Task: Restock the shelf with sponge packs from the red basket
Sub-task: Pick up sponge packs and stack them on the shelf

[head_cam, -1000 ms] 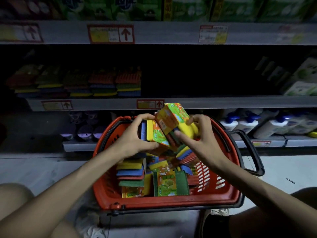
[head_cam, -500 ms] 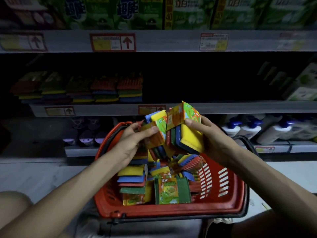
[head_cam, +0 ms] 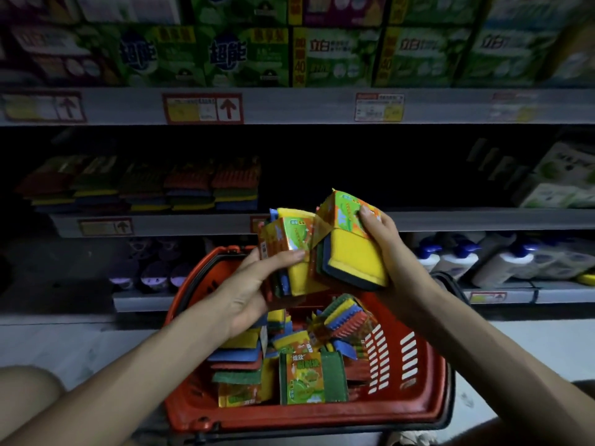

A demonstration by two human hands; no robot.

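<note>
Red slotted basket holds jumbled sponge packs; left grip clasps one blocky pack, right grip curls round a second pack.

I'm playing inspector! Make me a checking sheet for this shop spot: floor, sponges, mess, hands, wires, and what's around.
Surface: pale floor under the red basket.
Job's things: sponge packs piled in the basket; sponge stacks on the middle shelf, dark gap beside them.
Clutter: nothing seen.
Grips: left hand holds the left pack, right hand holds the right pack, both above the basket.
Cables: nothing seen.
Surroundings: green boxes above, white bottles lower right, price tags on shelf edges.
</note>
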